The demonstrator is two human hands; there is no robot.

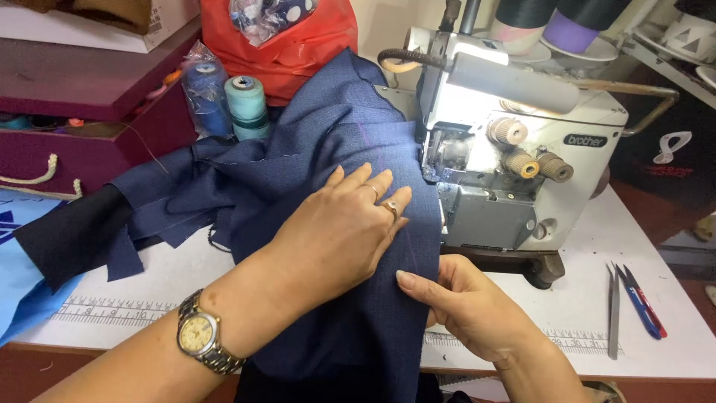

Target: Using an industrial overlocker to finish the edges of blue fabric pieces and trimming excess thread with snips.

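My left hand [339, 227] lies flat, fingers together, on a piece of dark navy fabric [321, 142] just left of a white overlock sewing machine [514, 142]. It wears rings and a wristwatch. My right hand [466, 302] pinches the fabric's right edge below the machine, thumb on top. A faint chalk line runs down the cloth between the two hands. The fabric drapes off the table's front edge and piles up to the left.
Teal and blue thread cones [246, 104] stand behind the fabric beside a red plastic bag [291, 45]. Tweezers [613, 313] and thread snips [643, 302] lie at the right on the white table [567, 298]. Maroon boxes [82, 112] sit at the left, light blue cloth [22, 254] below them.
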